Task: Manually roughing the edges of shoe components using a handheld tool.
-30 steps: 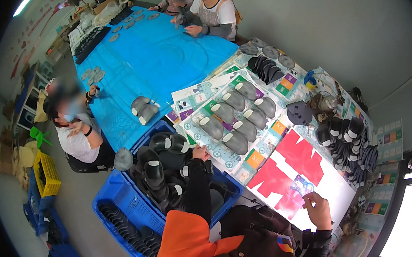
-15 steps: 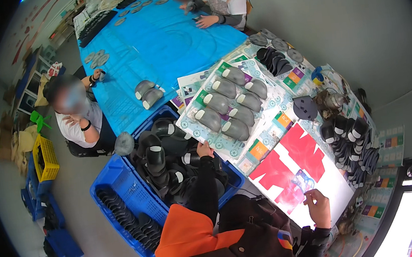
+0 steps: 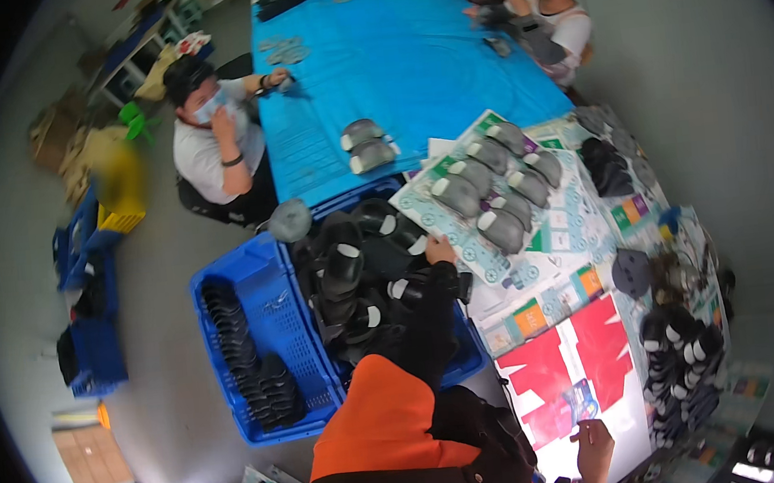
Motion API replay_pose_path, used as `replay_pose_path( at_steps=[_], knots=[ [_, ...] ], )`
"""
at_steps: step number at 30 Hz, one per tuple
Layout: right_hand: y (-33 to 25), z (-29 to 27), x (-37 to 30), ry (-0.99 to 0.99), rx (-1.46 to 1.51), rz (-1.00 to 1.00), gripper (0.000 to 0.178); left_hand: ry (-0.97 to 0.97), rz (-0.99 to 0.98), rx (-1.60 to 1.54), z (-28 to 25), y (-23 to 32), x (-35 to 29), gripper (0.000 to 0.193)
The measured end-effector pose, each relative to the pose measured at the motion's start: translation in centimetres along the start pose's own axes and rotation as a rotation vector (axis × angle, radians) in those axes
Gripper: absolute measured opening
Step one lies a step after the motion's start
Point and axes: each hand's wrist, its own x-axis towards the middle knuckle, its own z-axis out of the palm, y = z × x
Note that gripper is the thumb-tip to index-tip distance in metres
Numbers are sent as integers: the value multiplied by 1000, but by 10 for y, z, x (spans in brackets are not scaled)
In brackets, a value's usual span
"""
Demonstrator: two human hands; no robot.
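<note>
My left hand (image 3: 441, 250) is closed on the near left edge of a printed sheet (image 3: 421, 197), beside the blue bin. Several grey, rounded, cup-shaped pieces (image 3: 501, 229) with pale bands lie in rows on that sheet. Lower right, the fingertips of my right hand (image 3: 594, 450) pinch the lower end of a small, shiny, bluish printed packet (image 3: 581, 401). It is over a white board with red shapes (image 3: 601, 336). Under my left forearm, a blue bin (image 3: 290, 262) holds a heap of black cup-shaped pieces (image 3: 342, 269) with white bands.
A second blue crate (image 3: 221, 374) holds rows of stacked black pieces. The blue-covered table (image 3: 407, 63) extends away, with a person (image 3: 220, 150) on its left and others on its right. Black pieces with white bands (image 3: 684, 371) are piled at the right.
My view has swung, so the scene sits farther right and more floor shows at left. Both my hands keep their grips. The far-right person has raised a hand to the face.
</note>
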Motion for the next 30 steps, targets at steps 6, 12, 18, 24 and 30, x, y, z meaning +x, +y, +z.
replay_pose_path(
  at_steps=[6, 12, 18, 24, 30],
  knots=[
    [6, 12, 19, -55, 8, 68, 13, -38, -142, 234, 0, -10, -5, 27],
    [-13, 15, 40, -165, -53, -109, 14, -786, -506, -3, -39, 3, -11, 31],
    [-16, 8, 34, -165, -74, -187, 15, -854, -672, -154, -134, 29, -122, 32],
    [21, 9, 28, -277, -74, -372, 16, -767, -595, -150, -285, 49, -221, 30],
    [48, 35, 7, -386, 19, -513, 17, -551, -477, -160, -387, 63, -290, 27]
  ],
)
